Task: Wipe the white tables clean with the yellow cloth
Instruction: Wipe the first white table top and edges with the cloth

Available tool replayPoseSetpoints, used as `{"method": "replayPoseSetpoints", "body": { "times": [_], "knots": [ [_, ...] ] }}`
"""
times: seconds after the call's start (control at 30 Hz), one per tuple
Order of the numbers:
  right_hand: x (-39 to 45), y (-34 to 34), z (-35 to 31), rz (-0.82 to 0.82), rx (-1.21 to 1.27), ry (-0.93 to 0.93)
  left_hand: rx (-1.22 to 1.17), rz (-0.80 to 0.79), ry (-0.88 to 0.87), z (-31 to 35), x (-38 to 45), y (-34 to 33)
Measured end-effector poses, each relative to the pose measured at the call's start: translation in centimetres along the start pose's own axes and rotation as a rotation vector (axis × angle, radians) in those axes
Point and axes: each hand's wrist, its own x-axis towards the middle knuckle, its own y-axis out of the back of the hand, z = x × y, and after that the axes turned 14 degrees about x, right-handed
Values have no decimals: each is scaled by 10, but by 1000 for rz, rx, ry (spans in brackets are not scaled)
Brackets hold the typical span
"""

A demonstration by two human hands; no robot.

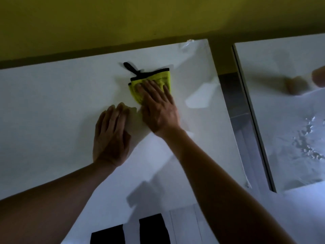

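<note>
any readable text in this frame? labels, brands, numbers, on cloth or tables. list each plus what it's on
None readable.
Yellow microfibre cloth with black trim and loop, under the right hand: no label or print visible.
White glossy table, with the left hand flat on it: only glare, no markings.
Second white table on the right: droplets, no text.

A plain indoor room, perhaps a classroom, office or canteen; which one cannot be told. A glossy white table (52, 103) stands against a yellow-green wall (123, 20) at 12 o'clock. A second white table (290, 129) sits just beside it at 3 o'clock, a narrow gap between them showing grey floor (246, 131).
</note>
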Motion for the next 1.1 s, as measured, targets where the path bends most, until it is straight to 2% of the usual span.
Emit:
{"method": "replayPoseSetpoints", "body": {
  "times": [0.07,0.2,0.27,0.37,0.4,0.57,0.7,0.77,0.87,0.93,1.1],
  "knots": [
    [-8,24,34,66,-37,-39,-32,10,2,0,2,-1],
    [-31,74,105,242,-73,-371,-46,18,11,1,1,-3],
    [-34,77,111,292,-66,-422,-49,24,9,1,2,-3],
    [-29,57,84,333,-83,-494,-61,30,10,0,1,-2],
    [-30,46,69,305,-81,-479,-68,31,10,0,0,-2],
    [-65,-25,-25,187,21,-169,-82,33,-4,-2,0,-5],
    [-75,-19,-16,152,12,-69,-87,43,-13,-3,1,-2],
    [-82,2,13,202,-29,-142,-79,44,-9,-2,1,0],
    [-94,42,66,330,-36,-379,-78,41,-3,0,1,1],
    [-99,58,84,361,-47,-463,-77,43,4,1,1,0],
    [-92,37,55,425,-76,-546,-72,45,19,1,1,-1]
  ]
}}
